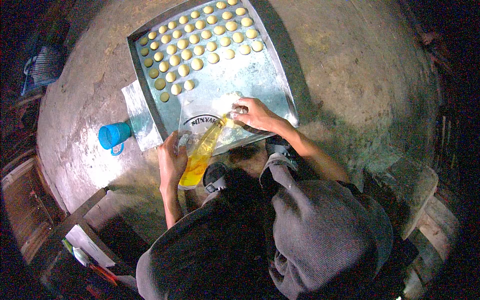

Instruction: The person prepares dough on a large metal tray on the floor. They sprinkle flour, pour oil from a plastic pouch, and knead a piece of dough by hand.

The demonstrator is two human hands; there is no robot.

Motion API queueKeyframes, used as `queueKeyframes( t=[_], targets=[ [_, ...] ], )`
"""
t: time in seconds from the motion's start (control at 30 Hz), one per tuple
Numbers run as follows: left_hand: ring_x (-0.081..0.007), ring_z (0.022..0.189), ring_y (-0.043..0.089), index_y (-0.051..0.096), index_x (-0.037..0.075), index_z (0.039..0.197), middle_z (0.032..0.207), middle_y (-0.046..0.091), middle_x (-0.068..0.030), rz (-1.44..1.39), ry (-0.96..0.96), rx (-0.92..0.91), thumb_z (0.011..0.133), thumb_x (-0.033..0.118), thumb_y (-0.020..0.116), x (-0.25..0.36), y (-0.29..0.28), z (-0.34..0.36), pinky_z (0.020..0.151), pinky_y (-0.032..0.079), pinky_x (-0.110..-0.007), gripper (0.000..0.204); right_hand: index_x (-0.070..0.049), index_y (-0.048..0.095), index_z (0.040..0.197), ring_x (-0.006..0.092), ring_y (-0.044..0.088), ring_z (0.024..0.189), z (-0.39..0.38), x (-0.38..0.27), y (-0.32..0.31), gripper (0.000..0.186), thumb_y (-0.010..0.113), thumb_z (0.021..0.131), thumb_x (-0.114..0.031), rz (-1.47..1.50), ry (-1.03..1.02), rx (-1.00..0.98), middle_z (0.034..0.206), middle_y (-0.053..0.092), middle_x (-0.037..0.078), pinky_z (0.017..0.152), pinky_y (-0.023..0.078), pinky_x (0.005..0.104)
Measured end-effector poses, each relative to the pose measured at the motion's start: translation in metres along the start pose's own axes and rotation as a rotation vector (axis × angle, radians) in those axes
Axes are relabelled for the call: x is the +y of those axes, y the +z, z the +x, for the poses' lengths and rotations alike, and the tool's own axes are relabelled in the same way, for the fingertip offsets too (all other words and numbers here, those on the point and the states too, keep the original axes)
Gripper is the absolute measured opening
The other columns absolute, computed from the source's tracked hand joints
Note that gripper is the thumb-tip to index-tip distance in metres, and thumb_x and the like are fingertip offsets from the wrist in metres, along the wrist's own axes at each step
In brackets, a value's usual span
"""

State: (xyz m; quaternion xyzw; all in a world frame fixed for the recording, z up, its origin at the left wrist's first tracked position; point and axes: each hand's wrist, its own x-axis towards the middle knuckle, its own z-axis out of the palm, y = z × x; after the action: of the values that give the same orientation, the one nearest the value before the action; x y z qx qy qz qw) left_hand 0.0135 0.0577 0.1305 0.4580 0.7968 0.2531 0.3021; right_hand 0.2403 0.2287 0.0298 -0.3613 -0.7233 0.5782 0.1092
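1. Head view: left hand (171, 162) grips the oil pouch (202, 150), tilted toward the tray (280, 75).
2. Right hand (256, 114) pinches the pouch's top, fingers closed.
3. Dough balls (197, 45) lie beyond both hands.

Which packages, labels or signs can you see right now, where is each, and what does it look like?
Oil pouch: clear plastic bag of yellow liquid, held by the left hand at the near edge of the metal tray, with the right hand at its top.
Label on the pouch: dark arched print on clear plastic near its upper end.
No signs or screens visible.
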Motion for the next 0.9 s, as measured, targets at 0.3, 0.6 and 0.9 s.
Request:
queueKeyframes(
  t=[0.3,0.6,0.9],
  targets=[
    [-0.0266,0.09,0.07,0.065,-0.003,0.111,0.097,0.07,-0.0201,-0.097,-0.015,-0.006,0.074,-0.01,0.048,-0.007,0.001,-0.001,0.082,0.052,-0.036,0.041,0.004,0.066,0.104,0.019,0.067,0.088,0.01,0.018,0.006,0.03,0.073,0.079,-0.01,0.355,0.155,-0.172,0.096,0.072,0.012,0.08,0.054,0.0325],
    [-0.0316,0.088,0.071,0.065,-0.003,0.109,0.096,0.07,-0.022,-0.046,0.017,0.014,0.075,-0.01,0.049,0.002,0.0,-0.003,0.078,0.053,-0.038,0.039,0.005,0.065,0.105,0.0193,0.066,0.089,0.013,0.036,0.019,0.033,0.071,0.074,-0.003,0.375,0.084,-0.113,0.096,0.071,0.013,0.081,0.053,0.0322],
    [-0.0368,0.088,0.07,0.066,0.0,0.108,0.095,0.07,-0.0229,0.007,0.019,-0.001,0.076,-0.007,0.053,0.017,-0.003,-0.002,0.076,0.052,-0.041,0.035,-0.002,0.067,0.111,0.0296,0.067,0.096,0.003,0.022,0.011,0.04,0.074,0.074,-0.014,-0.002,0.049,0.056,0.103,0.07,0.018,0.086,0.052,0.0391]
  ],
)
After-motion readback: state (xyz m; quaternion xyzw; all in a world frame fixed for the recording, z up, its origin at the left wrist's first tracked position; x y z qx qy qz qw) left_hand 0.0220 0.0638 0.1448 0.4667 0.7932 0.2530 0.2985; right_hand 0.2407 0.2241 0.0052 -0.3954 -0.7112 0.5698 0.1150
